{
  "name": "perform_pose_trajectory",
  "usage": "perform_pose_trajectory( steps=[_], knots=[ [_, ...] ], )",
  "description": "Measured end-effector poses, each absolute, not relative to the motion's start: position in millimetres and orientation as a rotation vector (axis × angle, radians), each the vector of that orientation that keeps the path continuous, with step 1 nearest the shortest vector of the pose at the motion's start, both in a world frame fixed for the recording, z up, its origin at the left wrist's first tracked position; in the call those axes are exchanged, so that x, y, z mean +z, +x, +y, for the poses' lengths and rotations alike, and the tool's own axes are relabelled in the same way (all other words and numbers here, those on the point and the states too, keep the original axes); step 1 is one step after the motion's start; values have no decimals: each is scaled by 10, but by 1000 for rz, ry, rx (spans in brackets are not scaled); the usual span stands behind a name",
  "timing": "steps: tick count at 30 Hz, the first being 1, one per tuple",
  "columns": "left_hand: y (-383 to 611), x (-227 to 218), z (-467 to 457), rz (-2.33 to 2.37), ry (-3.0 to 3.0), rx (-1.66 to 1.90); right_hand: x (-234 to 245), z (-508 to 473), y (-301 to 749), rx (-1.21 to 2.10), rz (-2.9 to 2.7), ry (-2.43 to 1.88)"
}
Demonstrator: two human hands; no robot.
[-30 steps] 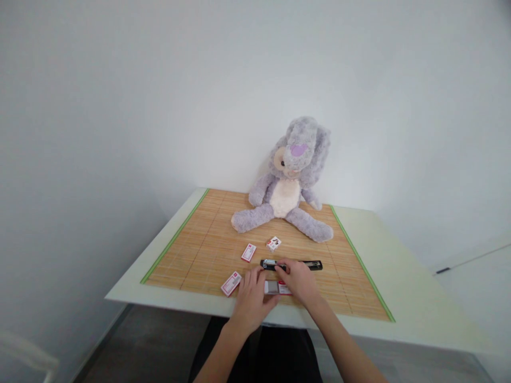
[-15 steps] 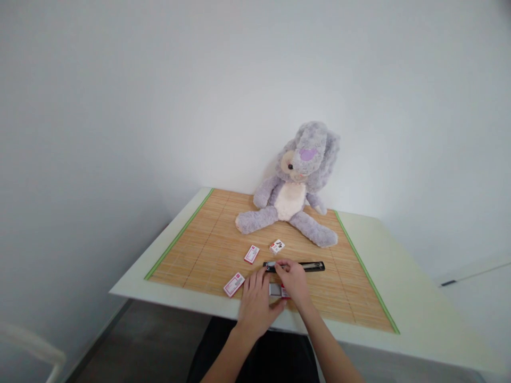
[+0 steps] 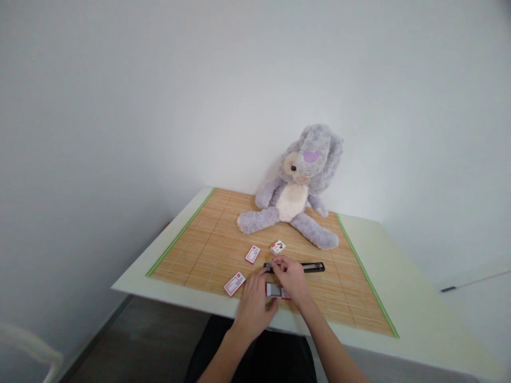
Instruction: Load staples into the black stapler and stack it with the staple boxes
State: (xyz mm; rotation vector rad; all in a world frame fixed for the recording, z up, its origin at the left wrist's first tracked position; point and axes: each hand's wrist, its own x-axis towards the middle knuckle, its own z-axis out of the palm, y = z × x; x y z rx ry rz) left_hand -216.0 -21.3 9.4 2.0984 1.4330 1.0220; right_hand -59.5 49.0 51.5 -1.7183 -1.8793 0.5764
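White walls [image 3: 223,80] back a pale table [image 3: 399,287] bearing a bamboo mat [image 3: 194,234], a plush rabbit [image 3: 293,201] at one o'clock. The left hand [image 3: 252,302] curves loosely open, the grip of the right hand [image 3: 292,277] unclear, at the black stapler's [image 3: 314,267] nine-o'clock end.

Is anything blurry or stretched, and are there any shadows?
All in the head view: the plush toy has a faint shadow beside it on the wall; the white table looks stretched toward the lower right, perhaps by a wide lens; the pale thing at lower left is blurry; small details at the right hand's fingertips are hard to see.
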Motion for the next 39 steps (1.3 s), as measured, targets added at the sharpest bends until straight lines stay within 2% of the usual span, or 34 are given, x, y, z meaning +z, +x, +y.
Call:
perform_pose_trajectory(
  steps=[6, 15, 30, 35, 39],
  knots=[
    [-2193, 77, -252, 1441, 2121, 948, 790, 255, -481, 597, -2202, -1684],
    [-2168, 50, -231, 1479, 2156, 968, 742, 146, -519, 600, -2428, -1710],
    [-2184, 89, -270, 1514, 2154, 959, 766, 112, -129, 691, -2279, -1701],
    [-2215, 96, -331, 1657, 2182, 810, 667, -23, 231, 734, -2191, -1785],
    [-2186, 93, -274, 1578, 2240, 724, 554, -45, 238, 803, -2157, -1767]
  ],
)
